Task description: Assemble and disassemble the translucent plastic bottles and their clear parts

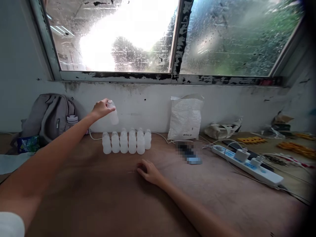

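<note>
My left hand (100,109) grips a frosted white bottle (113,116) near its top and holds it up in the air, tilted slightly, above the left end of a row of bottles. Several similar bottles (123,141) stand upright side by side on the brown table (98,197), close to the wall. My right hand (148,172) rests on the table in front of the row's right end, its fingers loosely curled with a gap between thumb and fingers. Nothing shows in it.
A grey backpack (49,115) leans at the left wall beside a lidded cup (72,119). A white bag (185,118) stands behind a blurred phone-like object (194,160). At right lie a power strip (259,172), cables and orange items (296,148).
</note>
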A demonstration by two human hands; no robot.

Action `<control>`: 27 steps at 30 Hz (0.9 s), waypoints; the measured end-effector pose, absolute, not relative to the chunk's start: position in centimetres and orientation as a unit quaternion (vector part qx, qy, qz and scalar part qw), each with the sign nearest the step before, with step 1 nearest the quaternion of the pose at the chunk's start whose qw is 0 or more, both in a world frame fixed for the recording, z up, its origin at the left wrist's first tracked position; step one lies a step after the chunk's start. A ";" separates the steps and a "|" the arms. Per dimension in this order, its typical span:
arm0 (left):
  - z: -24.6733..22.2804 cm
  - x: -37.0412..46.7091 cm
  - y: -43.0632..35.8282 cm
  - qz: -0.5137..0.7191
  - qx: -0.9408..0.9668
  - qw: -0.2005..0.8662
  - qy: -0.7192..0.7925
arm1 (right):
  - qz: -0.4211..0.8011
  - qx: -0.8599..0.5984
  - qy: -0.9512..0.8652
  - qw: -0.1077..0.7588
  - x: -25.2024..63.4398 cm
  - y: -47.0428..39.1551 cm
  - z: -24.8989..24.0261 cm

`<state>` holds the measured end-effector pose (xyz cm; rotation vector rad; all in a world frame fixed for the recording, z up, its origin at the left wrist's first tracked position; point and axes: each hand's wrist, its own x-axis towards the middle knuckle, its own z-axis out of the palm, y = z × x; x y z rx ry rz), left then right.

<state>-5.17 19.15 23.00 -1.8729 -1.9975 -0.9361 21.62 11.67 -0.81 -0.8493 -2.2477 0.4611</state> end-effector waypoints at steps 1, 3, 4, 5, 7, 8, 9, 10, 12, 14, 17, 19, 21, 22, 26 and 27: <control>22.4 -5.6 20.3 -0.290 -0.641 0.106 -0.703 | 0.179 -0.326 -0.863 0.343 21.6 11.7 -0.8; 20.7 -6.4 22.1 -0.219 -0.640 0.053 -0.735 | 0.183 -0.325 -0.862 0.345 21.6 11.8 -0.9; 19.7 -6.7 22.8 -0.183 -0.646 0.011 -0.741 | 0.184 -0.325 -0.861 0.346 21.6 11.8 -1.0; 18.8 -6.9 23.3 -0.169 -0.648 -0.012 -0.743 | 0.185 -0.326 -0.860 0.347 21.6 11.8 -1.0; 17.2 -7.2 24.1 -0.154 -0.650 -0.051 -0.742 | 0.186 -0.328 -0.858 0.350 21.6 11.8 -1.0; 16.4 -7.2 24.4 -0.151 -0.651 -0.068 -0.741 | 0.186 -0.330 -0.857 0.350 21.6 11.8 -1.0; 15.8 -7.2 24.6 -0.147 -0.652 -0.085 -0.739 | 0.187 -0.331 -0.856 0.351 21.6 11.8 -1.0; 15.3 -7.2 24.8 -0.143 -0.653 -0.101 -0.737 | 0.187 -0.332 -0.855 0.352 21.6 11.8 -1.0; 14.3 -7.1 25.3 -0.132 -0.654 -0.128 -0.734 | 0.187 -0.333 -0.854 0.354 21.6 11.8 -0.9; 13.6 -7.1 25.7 -0.122 -0.656 -0.147 -0.730 | 0.186 -0.334 -0.853 0.354 21.6 11.8 -0.8; 12.9 -7.0 26.1 -0.117 -0.661 -0.169 -0.721 | 0.184 -0.337 -0.854 0.350 21.5 11.8 -0.7; 12.7 -6.9 26.2 -0.119 -0.663 -0.181 -0.716 | 0.181 -0.338 -0.856 0.348 21.5 11.8 -0.7; 12.6 -6.7 26.2 -0.124 -0.663 -0.194 -0.713 | 0.178 -0.339 -0.857 0.345 21.5 11.8 -0.7; 12.6 -6.6 26.2 -0.126 -0.662 -0.201 -0.711 | 0.176 -0.340 -0.857 0.344 21.5 11.8 -0.7; 12.6 -6.3 26.2 -0.136 -0.656 -0.225 -0.708 | 0.175 -0.341 -0.858 0.343 21.5 11.7 -0.6; 12.6 -6.4 26.3 -0.138 -0.654 -0.229 -0.708 | 0.175 -0.341 -0.858 0.342 21.5 11.7 -0.6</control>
